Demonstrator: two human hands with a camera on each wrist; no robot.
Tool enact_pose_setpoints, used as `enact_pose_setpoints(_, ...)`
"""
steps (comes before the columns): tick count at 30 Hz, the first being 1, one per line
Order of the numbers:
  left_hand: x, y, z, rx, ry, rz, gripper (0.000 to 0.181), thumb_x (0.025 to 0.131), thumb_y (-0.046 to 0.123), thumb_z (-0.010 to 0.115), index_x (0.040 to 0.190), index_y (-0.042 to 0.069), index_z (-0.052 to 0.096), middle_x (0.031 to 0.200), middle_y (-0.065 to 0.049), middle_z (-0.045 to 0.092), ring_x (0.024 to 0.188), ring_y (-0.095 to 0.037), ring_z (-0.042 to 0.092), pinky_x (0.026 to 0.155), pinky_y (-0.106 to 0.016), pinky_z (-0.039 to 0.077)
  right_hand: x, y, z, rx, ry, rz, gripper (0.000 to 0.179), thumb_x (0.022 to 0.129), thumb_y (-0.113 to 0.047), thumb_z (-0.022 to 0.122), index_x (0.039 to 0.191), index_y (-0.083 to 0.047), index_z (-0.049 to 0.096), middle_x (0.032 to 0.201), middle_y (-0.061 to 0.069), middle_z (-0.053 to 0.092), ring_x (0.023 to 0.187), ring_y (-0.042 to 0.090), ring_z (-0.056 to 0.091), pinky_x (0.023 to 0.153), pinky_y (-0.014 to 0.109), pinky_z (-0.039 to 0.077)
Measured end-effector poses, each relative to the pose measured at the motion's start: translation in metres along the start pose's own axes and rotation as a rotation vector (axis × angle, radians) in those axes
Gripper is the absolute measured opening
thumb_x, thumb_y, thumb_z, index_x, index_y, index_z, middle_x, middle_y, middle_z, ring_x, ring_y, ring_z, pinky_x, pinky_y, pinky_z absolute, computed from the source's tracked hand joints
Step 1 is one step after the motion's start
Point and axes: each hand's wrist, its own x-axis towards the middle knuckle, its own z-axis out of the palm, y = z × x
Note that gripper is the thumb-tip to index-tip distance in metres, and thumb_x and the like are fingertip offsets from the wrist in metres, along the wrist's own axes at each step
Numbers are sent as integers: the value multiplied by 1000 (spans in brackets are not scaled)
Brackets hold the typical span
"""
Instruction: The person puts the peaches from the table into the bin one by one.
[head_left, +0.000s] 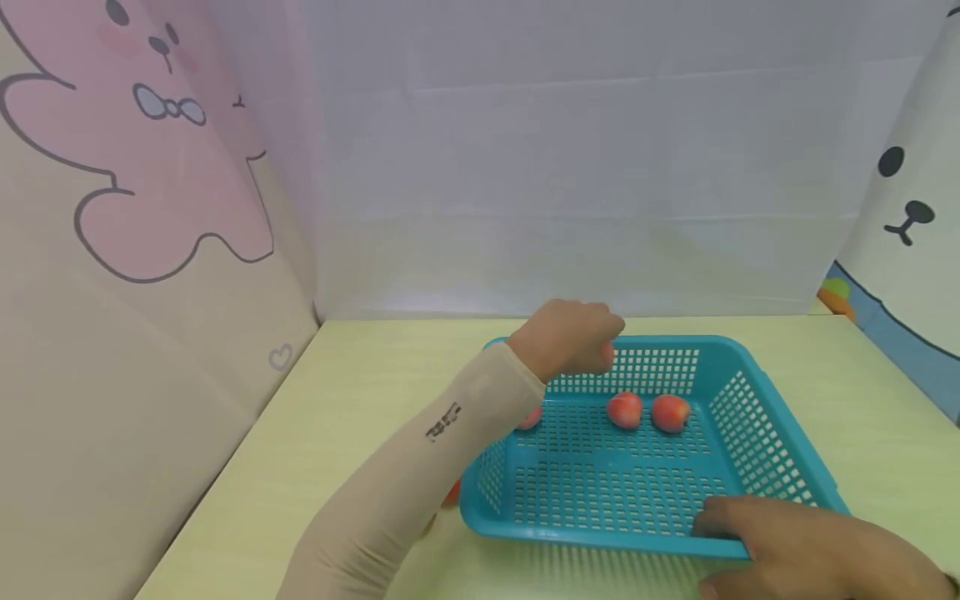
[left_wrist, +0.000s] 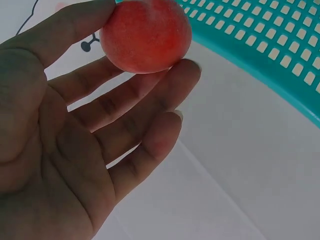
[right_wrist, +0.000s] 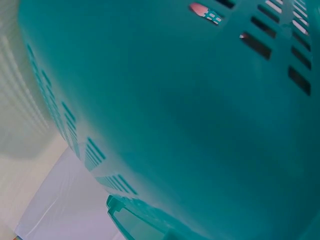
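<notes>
My left hand (head_left: 566, 337) is above the far left rim of a blue-green plastic basket (head_left: 600, 537). It pinches a red peach (left_wrist: 146, 37) between thumb and fingers, and in the head view only a sliver of that fruit shows under the hand. Inside the basket, two red-and-yellow peaches (head_left: 625, 410) lie side by side towards the back. Another peach (head_left: 531, 418) sits at the left, partly behind my sleeve. My right hand (head_left: 802, 546) grips the near right rim, fingers over the edge and thumb outside. Basket wall fills most of the right wrist view.
On the pale yellow table (head_left: 360, 400), left of the basket, a red fruit (head_left: 452, 493) is mostly covered by my left forearm. A white curtain (head_left: 562, 183) closes off the back. Cartoon-printed cloths (head_left: 172, 192) hang at both sides.
</notes>
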Motion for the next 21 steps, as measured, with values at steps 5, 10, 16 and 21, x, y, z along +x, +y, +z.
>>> enact_pose_setpoints(5,7,1,14,-54,-99,-30,16,106,16,60,118,22,70,99,8,66,89,-11,59,82,-26,50,3,1,0,18,-16,39,41,88,-41,84,124,-23,71,121,-1,68,107,27,62,97,71,50)
enact_pose_setpoints(10,12,3,23,-57,-175,-58,27,106,12,58,126,22,72,105,10,65,90,-9,56,81,-25,49,6,5,1,26,-27,65,44,87,-43,85,124,-24,71,121,-1,68,107,28,62,97,71,50)
enact_pose_setpoints(16,15,6,33,-58,-226,-77,27,107,12,58,129,22,70,108,11,65,92,-9,56,80,-25,49,6,2,0,32,-41,77,45,88,-42,84,126,-22,71,126,3,68,109,30,62,99,73,48)
enact_pose_setpoints(21,19,11,40,-28,-268,-69,28,108,11,60,132,24,69,116,11,68,99,-8,58,86,-26,52,5,2,0,30,-35,74,45,88,-43,84,126,-23,71,126,2,68,108,29,62,98,72,49)
